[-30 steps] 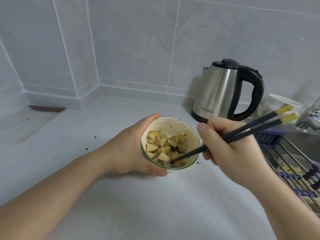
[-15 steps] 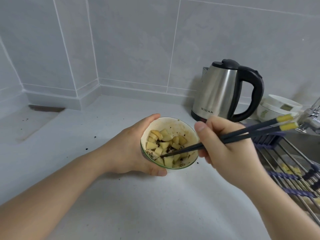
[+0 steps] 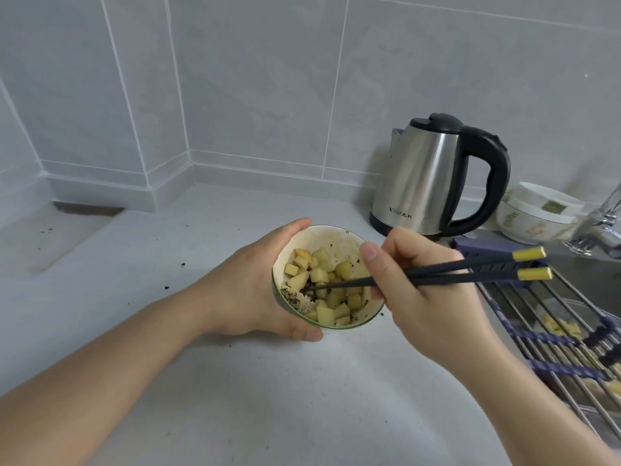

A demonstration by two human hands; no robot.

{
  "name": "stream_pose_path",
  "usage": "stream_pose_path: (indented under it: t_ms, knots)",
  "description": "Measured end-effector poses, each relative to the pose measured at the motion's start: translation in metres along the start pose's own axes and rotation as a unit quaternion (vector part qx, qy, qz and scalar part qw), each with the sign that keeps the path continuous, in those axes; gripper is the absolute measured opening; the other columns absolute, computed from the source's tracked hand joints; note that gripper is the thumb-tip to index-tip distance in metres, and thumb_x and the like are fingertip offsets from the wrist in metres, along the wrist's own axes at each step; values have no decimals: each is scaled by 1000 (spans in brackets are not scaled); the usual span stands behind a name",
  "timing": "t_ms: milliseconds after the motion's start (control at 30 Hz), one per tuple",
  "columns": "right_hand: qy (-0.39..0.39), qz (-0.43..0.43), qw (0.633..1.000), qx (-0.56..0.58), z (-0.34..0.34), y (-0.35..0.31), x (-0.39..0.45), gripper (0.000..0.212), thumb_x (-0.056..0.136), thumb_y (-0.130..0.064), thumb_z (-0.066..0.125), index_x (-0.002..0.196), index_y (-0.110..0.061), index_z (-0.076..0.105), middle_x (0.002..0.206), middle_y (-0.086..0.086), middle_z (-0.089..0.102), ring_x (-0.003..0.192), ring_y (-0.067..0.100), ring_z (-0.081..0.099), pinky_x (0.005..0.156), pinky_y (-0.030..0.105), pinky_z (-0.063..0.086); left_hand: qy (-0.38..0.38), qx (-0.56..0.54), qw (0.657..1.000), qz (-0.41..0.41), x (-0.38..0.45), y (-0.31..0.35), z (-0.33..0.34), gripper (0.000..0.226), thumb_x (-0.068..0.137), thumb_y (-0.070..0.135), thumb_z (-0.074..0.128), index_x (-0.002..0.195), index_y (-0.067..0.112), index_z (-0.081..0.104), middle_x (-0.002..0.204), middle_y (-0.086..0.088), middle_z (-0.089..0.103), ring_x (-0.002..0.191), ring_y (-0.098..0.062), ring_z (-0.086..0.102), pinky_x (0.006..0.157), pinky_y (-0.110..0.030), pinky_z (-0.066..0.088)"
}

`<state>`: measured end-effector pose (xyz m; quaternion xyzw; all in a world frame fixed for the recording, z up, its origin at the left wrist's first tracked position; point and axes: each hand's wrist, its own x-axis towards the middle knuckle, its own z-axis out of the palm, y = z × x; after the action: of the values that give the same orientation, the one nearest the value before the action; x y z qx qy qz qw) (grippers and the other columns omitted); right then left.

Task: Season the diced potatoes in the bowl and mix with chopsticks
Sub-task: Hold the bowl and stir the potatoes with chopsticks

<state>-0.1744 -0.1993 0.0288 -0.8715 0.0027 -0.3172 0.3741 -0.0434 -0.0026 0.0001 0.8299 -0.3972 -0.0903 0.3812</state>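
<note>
Currently the bowl (image 3: 339,240) sits on the counter (image 3: 235,398) in front of the kettle (image 3: 426,176). Left hand (image 3: 255,284) wraps its side. Right hand (image 3: 423,290) pinches 2 chopsticks (image 3: 470,274); their tips are among the diced potatoes (image 3: 327,284) and seasoning.

Bowl (image 3: 322,237): left wall hidden by left hand (image 3: 255,287). Chopsticks (image 3: 470,272): middle hidden inside right hand (image 3: 426,290); tips buried among potato pieces (image 3: 322,277). Tap (image 3: 601,227): cut off at right edge. Kettle (image 3: 426,176) label: too small to read.
</note>
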Motion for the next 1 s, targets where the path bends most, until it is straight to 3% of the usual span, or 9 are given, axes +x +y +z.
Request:
stream_pose_path:
  t_ms: [133,267,467,633,800,900,1000]
  knots:
    - [59,9,998,-16,-22,3,8,42,102,-30,57,65,-11,59,55,7,63,47,16,55,44,33,44,0,-1,1000,-2,1,0,0,139,35,60,96,149,61,15,133,37,49,125,12,46,100,-16,42]
    - [46,4,999,15,-28,2,9,42,103,-27,56,64,-10,60,56,5,65,45,14,57,42,20,44,0,3,1000,-1,0,1,0,139,35,62,94,149,61,14,135,37,48,126,9,46,103,-18,43]
    - [33,-17,998,-50,-15,5,7,40,98,-43,58,70,-14,58,53,3,61,48,17,58,44,39,47,1,5,1000,4,0,2,0,139,35,62,95,148,62,15,135,35,48,127,6,47,104,-22,45]
    - [17,29,999,-18,-23,5,10,42,101,-30,60,61,-19,53,57,-1,68,45,11,56,43,21,42,-2,4,1000,4,0,1,-1,138,35,63,94,148,62,14,135,37,47,127,7,46,104,-20,44]
    - [16,11,999,-40,-5,5,3,39,100,-34,59,67,-14,55,57,6,64,49,18,56,46,37,45,-2,5,1000,1,1,0,-1,138,36,61,96,148,62,15,134,35,48,126,7,47,103,-19,44]
    - [53,35,997,-37,-23,5,10,41,101,-28,59,63,-13,56,56,3,66,46,9,53,41,21,39,-1,5,1000,2,1,0,-1,137,37,59,96,146,63,15,132,38,47,124,11,46,99,-15,43]
    - [44,41,998,-4,-35,0,12,44,102,-24,59,59,-15,55,54,2,66,44,9,52,43,17,40,0,3,1000,-1,1,0,0,136,35,61,95,145,65,15,132,39,47,124,10,47,101,-17,43]
